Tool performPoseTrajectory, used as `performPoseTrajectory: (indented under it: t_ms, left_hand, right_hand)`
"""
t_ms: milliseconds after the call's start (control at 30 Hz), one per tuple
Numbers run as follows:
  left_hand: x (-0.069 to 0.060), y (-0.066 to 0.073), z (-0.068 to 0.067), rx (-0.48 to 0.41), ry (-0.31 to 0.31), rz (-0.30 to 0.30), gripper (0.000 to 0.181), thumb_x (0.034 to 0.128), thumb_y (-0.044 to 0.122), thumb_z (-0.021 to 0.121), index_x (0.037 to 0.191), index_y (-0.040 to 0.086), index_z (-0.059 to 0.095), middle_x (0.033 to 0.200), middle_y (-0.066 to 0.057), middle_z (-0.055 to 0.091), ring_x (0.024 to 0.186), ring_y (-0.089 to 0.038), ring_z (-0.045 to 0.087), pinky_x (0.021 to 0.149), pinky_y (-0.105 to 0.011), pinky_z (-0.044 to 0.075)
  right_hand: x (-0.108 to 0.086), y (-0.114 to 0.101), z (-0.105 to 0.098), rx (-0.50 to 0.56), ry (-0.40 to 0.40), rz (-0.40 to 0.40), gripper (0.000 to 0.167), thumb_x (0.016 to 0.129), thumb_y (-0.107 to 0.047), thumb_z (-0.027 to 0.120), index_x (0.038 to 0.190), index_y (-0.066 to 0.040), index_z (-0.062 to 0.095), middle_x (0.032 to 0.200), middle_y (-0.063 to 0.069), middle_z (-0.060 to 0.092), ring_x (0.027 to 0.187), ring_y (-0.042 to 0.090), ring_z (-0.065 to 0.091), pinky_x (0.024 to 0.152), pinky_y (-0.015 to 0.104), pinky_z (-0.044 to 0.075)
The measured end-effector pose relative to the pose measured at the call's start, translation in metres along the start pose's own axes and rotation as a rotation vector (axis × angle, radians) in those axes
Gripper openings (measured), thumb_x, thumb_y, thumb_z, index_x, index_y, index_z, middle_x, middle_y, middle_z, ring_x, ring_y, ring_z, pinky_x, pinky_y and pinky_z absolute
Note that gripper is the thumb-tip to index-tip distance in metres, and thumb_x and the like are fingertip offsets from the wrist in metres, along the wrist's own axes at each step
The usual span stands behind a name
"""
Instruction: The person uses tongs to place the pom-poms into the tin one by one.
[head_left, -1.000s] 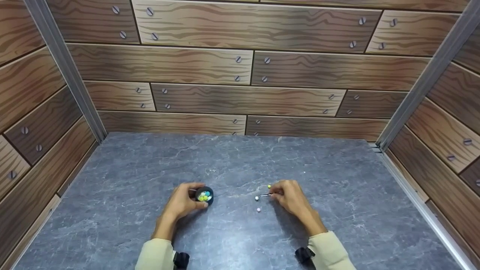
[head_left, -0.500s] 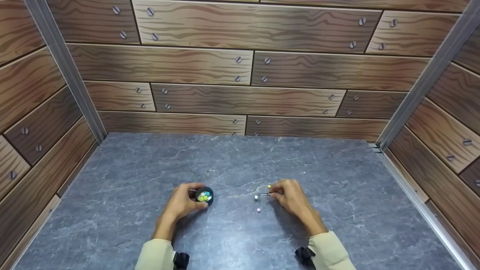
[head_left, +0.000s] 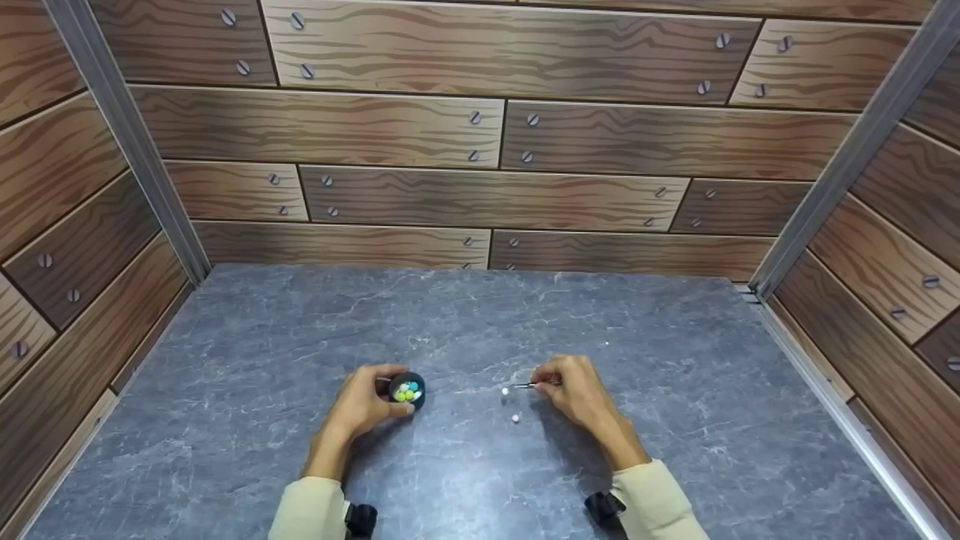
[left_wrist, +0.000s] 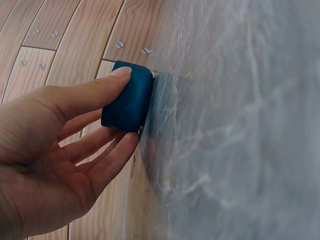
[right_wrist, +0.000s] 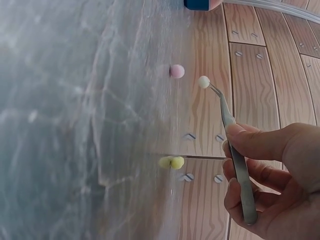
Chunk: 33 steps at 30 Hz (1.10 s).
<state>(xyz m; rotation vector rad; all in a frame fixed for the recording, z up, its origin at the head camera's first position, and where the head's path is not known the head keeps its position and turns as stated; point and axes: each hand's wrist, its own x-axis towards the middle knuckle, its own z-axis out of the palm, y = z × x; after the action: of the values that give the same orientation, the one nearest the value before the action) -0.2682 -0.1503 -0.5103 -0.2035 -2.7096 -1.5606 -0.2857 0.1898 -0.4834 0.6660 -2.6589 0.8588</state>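
Observation:
My left hand [head_left: 365, 403] grips a small round cup [head_left: 395, 405] between thumb and fingers at the left of centre. It looks dark from above and blue in the left wrist view, where the cup [left_wrist: 129, 100] stands on the table. Yellow, blue and white little balls [head_left: 408, 392] lie inside. My right hand [head_left: 577, 386] holds bent-tip tweezers [right_wrist: 241, 172], whose tips pinch a white ball [right_wrist: 204, 82] above the tabletop. A pink ball [right_wrist: 177, 71] rests on the table nearby. The yellow ball [right_wrist: 177, 162] on the table is hidden by my right hand in the head view.
The grey marbled tabletop [head_left: 480, 322] reaches back to a wood-patterned wall [head_left: 420, 135]. Similar panels stand at both sides, with metal posts [head_left: 135, 142] in the corners. A tiny white speck [head_left: 607, 343] lies beyond my right hand.
The white ball has risen from the table in the tweezers and shifted slightly left. My right hand has moved a little left and now covers the yellow ball. My left hand stays with the cup.

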Motion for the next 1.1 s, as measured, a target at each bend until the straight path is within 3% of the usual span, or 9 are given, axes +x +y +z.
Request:
performPoseTrajectory:
  t_ms: [267,667,1100]
  left_hand:
    - [0.001,-0.001,-0.001,0.015,0.009,0.011,0.057,0.0731,0.000,0.090,0.127,0.000,0.071,0.121,-0.021,0.074,0.109,-0.035,0.072,0.097,-0.051,0.056]
    - [0.001,-0.002,0.000,0.015,0.002,0.019,0.057,0.0734,0.001,0.091,0.127,0.001,0.071,0.123,-0.021,0.073,0.111,-0.035,0.072,0.099,-0.051,0.055]
    - [0.001,-0.001,0.001,0.015,0.009,-0.010,0.056,0.0736,0.000,0.090,0.127,0.001,0.071,0.120,-0.019,0.075,0.107,-0.032,0.073,0.096,-0.049,0.057]
  right_hand:
    - [0.004,-0.006,0.002,0.022,-0.011,0.023,0.012,0.078,0.007,0.080,0.084,-0.004,0.081,0.084,0.009,0.078,0.074,0.019,0.070,0.067,0.027,0.059]
    - [0.017,-0.019,0.013,0.002,0.012,-0.102,0.011,0.077,0.005,0.082,0.081,-0.004,0.081,0.079,0.007,0.076,0.069,0.018,0.068,0.064,0.026,0.055]
    - [0.029,-0.042,0.024,0.024,-0.004,-0.144,0.008,0.079,0.004,0.082,0.082,-0.003,0.081,0.079,0.009,0.076,0.072,0.021,0.071,0.066,0.029,0.058]
